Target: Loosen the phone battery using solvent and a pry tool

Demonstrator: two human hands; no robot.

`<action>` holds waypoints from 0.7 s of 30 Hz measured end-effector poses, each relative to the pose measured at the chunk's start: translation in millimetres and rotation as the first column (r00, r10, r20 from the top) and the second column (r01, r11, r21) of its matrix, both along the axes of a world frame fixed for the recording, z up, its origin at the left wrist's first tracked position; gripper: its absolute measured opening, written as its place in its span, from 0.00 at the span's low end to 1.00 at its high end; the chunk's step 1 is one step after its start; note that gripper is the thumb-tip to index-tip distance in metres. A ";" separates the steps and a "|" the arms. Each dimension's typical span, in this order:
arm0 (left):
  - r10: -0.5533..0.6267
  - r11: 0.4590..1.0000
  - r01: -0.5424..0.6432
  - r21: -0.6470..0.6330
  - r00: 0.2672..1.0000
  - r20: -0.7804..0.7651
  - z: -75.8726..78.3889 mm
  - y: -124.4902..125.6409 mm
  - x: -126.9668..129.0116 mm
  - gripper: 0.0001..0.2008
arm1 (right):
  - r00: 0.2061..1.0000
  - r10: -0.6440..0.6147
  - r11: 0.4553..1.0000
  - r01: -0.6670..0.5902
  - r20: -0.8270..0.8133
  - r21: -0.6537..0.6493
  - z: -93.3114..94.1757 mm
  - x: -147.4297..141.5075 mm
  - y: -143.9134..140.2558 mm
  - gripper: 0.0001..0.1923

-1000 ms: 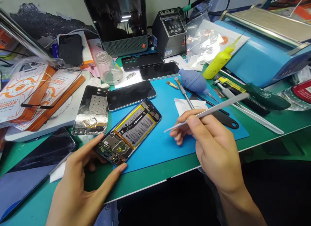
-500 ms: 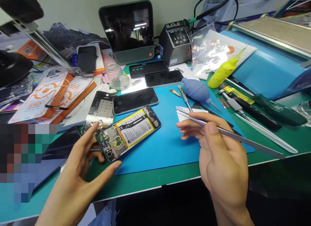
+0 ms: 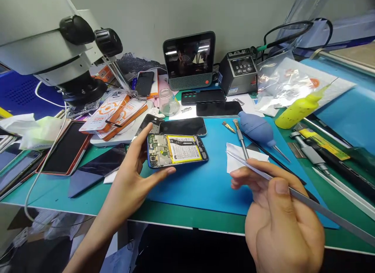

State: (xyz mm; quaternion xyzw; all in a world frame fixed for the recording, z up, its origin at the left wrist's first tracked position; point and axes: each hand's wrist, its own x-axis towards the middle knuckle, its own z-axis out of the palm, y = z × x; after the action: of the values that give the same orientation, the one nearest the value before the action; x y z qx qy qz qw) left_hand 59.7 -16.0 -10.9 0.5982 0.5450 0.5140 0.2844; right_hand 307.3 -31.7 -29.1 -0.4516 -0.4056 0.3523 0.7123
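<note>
My left hand (image 3: pixel 134 179) grips the camera end of an opened smartphone (image 3: pixel 158 148), thumb along its near edge and fingers at the far side. The phone's back cover is off. Its circuit board and a yellow-framed battery (image 3: pixel 184 149) show. In my right hand (image 3: pixel 287 210) is a pair of metal tweezers (image 3: pixel 304 198), pinched between thumb and fingers, tips pointing to the upper left. Those tips are over a white paper piece (image 3: pixel 234 163) on the blue mat (image 3: pixel 199 187), apart from the phone.
Behind the phone lies another dark-screened phone (image 3: pixel 183 126). A blue air blower (image 3: pixel 256 128), small brushes (image 3: pixel 240 136) and a yellow bottle (image 3: pixel 297 110) are to the right. A microscope (image 3: pixel 82 85) overhangs orange-white boxes (image 3: pixel 108 110) at left. A soldering station (image 3: pixel 238 75) stands behind.
The view has swung left and up, bringing in the microscope. My left hand has closed on the phone, which now lies more level across the view. The tweezers stay in my right hand.
</note>
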 end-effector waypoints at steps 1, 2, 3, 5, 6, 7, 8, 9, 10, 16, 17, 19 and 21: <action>-0.007 1.000 0.007 0.015 1.000 0.007 -0.6 1.3 1.6 0.50 | 1.000 -0.004 1.000 0.004 -0.004 0.008 0.4 -0.3 -0.3 0.14; -0.020 0.999 0.019 0.029 1.000 0.021 -1.3 2.3 3.4 0.51 | 1.000 -0.008 1.000 0.008 -0.010 0.015 0.7 -0.5 -0.7 0.14; -0.039 0.998 0.037 0.041 0.999 0.038 -2.0 3.1 5.6 0.52 | 1.000 -0.012 1.000 0.013 -0.016 0.024 0.9 -0.7 -1.2 0.14; -0.087 0.995 0.082 0.063 0.993 0.081 -2.7 3.9 11.4 0.53 | 0.999 -0.024 0.999 0.025 -0.031 0.041 0.5 -1.0 -2.1 0.13; -0.112 0.992 0.104 0.075 0.988 0.104 -2.6 4.1 15.0 0.53 | 0.999 -0.033 0.998 0.035 -0.041 0.052 0.0 -1.2 -2.4 0.13; -0.134 0.988 0.123 0.088 0.982 0.130 -2.2 4.1 18.7 0.54 | 0.997 -0.047 0.997 0.051 -0.054 0.064 -0.7 -1.2 -2.5 0.14; -0.152 0.985 0.137 0.102 0.976 0.157 -1.5 4.1 22.3 0.55 | 0.995 -0.067 0.994 0.073 -0.070 0.076 -1.5 -1.0 -2.4 0.15; -0.168 0.982 0.147 0.119 0.968 0.188 -0.6 4.1 25.2 0.54 | 0.992 -0.093 0.991 0.100 -0.087 0.088 -2.5 -0.4 -2.2 0.16; -0.184 0.978 0.157 0.135 0.958 0.220 0.6 4.0 27.3 0.53 | 0.988 -0.114 0.987 0.124 -0.100 0.098 -3.3 0.7 -2.0 0.18; -0.238 0.970 0.202 0.132 0.890 0.388 7.6 7.2 19.0 0.40 | 1.000 0.021 0.998 -0.021 0.000 0.059 -4.9 16.9 -4.2 0.23; -0.230 0.973 0.198 0.118 0.880 0.417 8.3 7.7 16.1 0.38 | 0.998 0.052 0.998 -0.053 0.018 0.045 -4.6 19.1 -5.4 0.24; -0.199 0.980 0.181 0.083 0.859 0.473 8.8 7.4 11.2 0.32 | 0.993 0.105 0.994 -0.106 0.046 0.018 -3.9 21.2 -7.9 0.24; -0.148 0.987 0.159 0.023 0.841 0.520 8.5 5.1 8.3 0.29 | 0.986 0.152 0.988 -0.152 0.062 -0.005 -3.3 20.1 -9.6 0.24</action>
State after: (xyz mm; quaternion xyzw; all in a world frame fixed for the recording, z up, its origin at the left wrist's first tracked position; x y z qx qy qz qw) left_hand 68.0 -10.9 -2.4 0.4757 0.4034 0.6263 0.4677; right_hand 327.3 -41.2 -32.4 -0.4303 -0.4607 0.3915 0.6703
